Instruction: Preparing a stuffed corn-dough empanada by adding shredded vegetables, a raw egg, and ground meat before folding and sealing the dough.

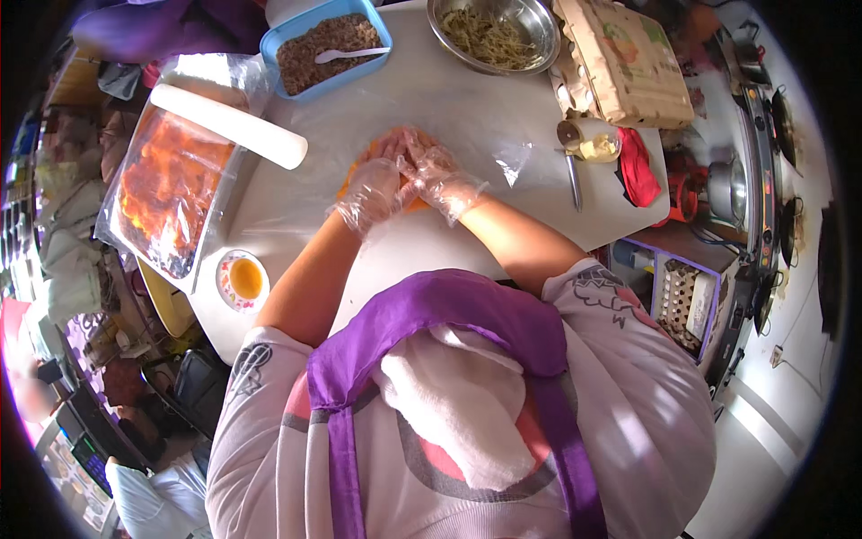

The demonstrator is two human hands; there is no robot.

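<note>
My left hand and my right hand both wear thin clear plastic gloves. They lie flat, side by side with the thumbs close together, on a flattened orange piece of dough. Most of the dough is hidden under my palms and fingers; its orange edge shows at the left and between my wrists. Beneath it, clear plastic sheeting covers part of the white table. Neither hand is closed around anything.
At left, a white rolling pin rests on a plastic-covered tray of orange dough, near a bowl of yellow liquid. Behind stand a blue tub of brown filling, a steel bowl of shreds and an egg carton. A knife lies right.
</note>
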